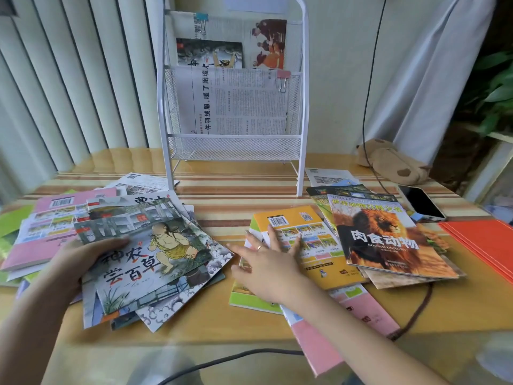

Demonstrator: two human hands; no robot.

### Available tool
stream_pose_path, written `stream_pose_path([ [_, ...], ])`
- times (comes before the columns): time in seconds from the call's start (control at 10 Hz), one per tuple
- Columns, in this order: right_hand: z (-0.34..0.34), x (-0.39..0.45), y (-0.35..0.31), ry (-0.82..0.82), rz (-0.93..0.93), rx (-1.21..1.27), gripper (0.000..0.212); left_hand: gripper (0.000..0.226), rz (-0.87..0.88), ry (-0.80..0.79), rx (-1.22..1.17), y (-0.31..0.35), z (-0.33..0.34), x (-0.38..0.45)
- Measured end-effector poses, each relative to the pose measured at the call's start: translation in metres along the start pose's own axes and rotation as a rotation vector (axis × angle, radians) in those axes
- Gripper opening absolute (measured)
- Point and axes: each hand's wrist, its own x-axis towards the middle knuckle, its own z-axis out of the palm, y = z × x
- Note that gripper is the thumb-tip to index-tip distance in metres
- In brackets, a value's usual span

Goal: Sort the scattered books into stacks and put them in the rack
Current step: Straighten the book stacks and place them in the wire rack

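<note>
The wooden table (244, 209) spans the scene. At 12 o'clock stands the white wire rack (233, 107), with newspapers (238, 107) upright in its mesh pockets. At 9 o'clock lies a loose heap of picture books (91, 226); at 3 o'clock a second heap, topped by the lion-cover book (388, 234). Beside that, toward centre, sits the yellow-backed book (313, 245). The left hand (80, 259) grips the left edge of a fanned bundle of ink-painting storybooks (155, 265) — thumb curled on top. The right hand (266, 259) lies flat on the yellow-backed book, fingers spread and straight. At 2 o'clock — a phone (420, 202) face-up, near a brown plush toy (394, 162).
</note>
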Motion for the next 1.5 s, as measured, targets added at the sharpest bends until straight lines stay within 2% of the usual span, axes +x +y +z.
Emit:
stream_pose_path([
  [0.1, -0.003, 0.002, -0.004, -0.022, 0.122, -0.009, 0.060, 0.045, 0.081, -0.004, -0.114, 0.038, 0.013, -0.055],
  [0.2, -0.009, 0.001, -0.008, -0.082, 0.189, -0.018, 0.063, 0.038, 0.179, -0.055, -0.138, 0.046, 0.021, -0.073],
  [0.3, -0.015, 0.011, -0.002, -0.036, 0.134, 0.131, 0.058, 0.044, 0.340, -0.031, -0.192, 0.058, 0.019, -0.081],
  [0.4, -0.045, 0.023, 0.006, 0.083, 0.034, 0.816, 0.063, 0.062, 0.542, -0.056, -0.204, 0.088, 0.025, -0.096],
  [0.5, -0.077, 0.045, 0.002, 0.091, -0.177, 1.213, 0.063, 0.058, 0.674, -0.077, -0.211, 0.115, 0.040, -0.096],
  [0.6, -0.085, 0.081, -0.009, 0.280, -0.257, 1.200, 0.068, 0.047, 0.737, -0.134, -0.180, 0.138, 0.065, -0.092],
  [0.7, -0.074, 0.107, -0.008, 0.411, -0.132, 1.353, 0.038, 0.043, 0.739, -0.185, -0.131, 0.144, 0.085, -0.069],
  [0.8, -0.049, 0.119, -0.004, 0.445, -0.085, 1.441, 0.028, 0.041, 0.698, -0.205, -0.099, 0.139, 0.098, -0.051],
  [0.9, -0.034, 0.128, -0.005, 0.416, -0.092, 1.402, 0.035, 0.036, 0.678, -0.175, -0.129, 0.118, 0.104, -0.036],
  [1.0, -0.027, 0.137, -0.002, 0.383, -0.106, 1.304, 0.045, 0.057, 0.620, -0.159, -0.095, 0.098, 0.108, -0.024],
  [1.1, -0.021, 0.142, -0.002, 0.377, -0.082, 1.263, 0.075, 0.054, 0.610, -0.101, -0.092, 0.093, 0.113, -0.016],
  [1.3, -0.031, 0.141, -0.009, 0.623, -0.097, 1.260, 0.067, 0.047, 0.779, 0.079, -0.173, 0.101, 0.123, -0.006],
  [1.4, -0.029, 0.147, -0.010, 0.625, -0.081, 1.215, 0.074, 0.052, 0.786, 0.117, -0.142, 0.101, 0.131, -0.002],
  [1.5, -0.019, 0.150, -0.005, 0.538, -0.034, 1.160, 0.082, 0.052, 0.763, 0.126, 0.051, 0.090, 0.130, 0.005],
])
